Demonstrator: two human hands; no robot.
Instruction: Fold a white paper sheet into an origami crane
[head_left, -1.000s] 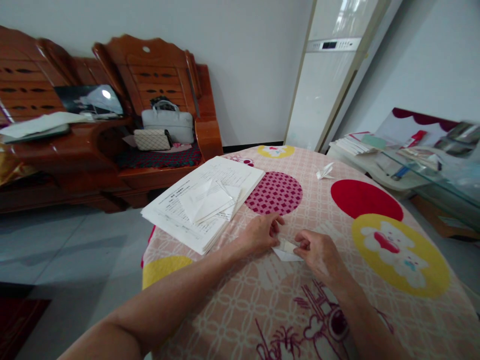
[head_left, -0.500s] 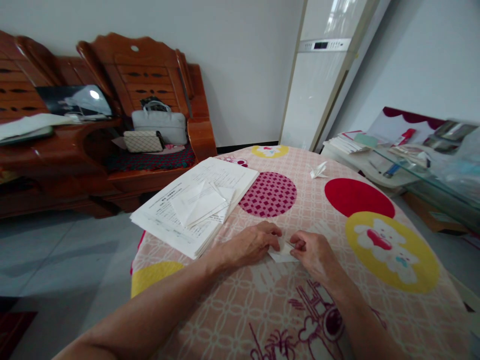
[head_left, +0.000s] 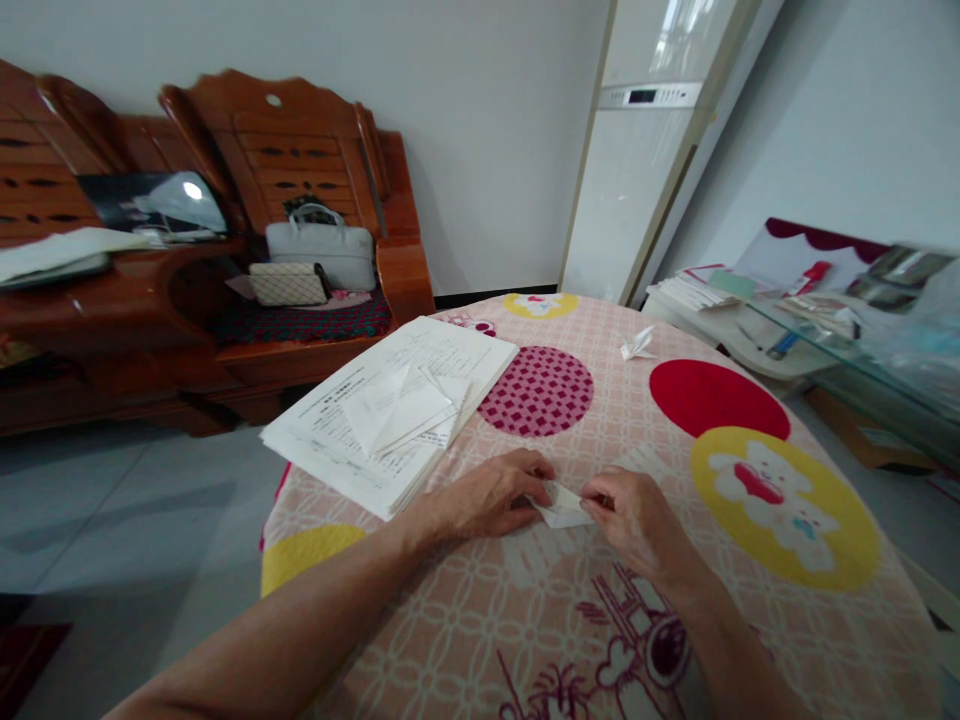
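A small folded piece of white paper (head_left: 562, 508) lies on the patterned tablecloth (head_left: 450, 630) between my two hands. My left hand (head_left: 501, 492) grips its left edge, the fingers bent over the paper. At the right corner, the thumb and forefinger of my right hand (head_left: 621, 505) pinch the paper. My fingers cover parts of its edges, so the exact folds cannot be made out. Farther off on the table sits a folded white paper figure (head_left: 638, 343), apart from both hands.
Left of my hands lies a stack of printed sheets (head_left: 330, 400) with loose folded white papers (head_left: 397, 408) on top. Beyond the table stand a wooden chair (head_left: 300, 120) holding bags and a tall white cabinet unit (head_left: 637, 170). A cluttered glass shelf (head_left: 862, 360) is at the right.
My left hand has shifted slightly down and left, from over the paper to its left edge. More of the paper's upper side shows. My right hand still pinches the right corner.
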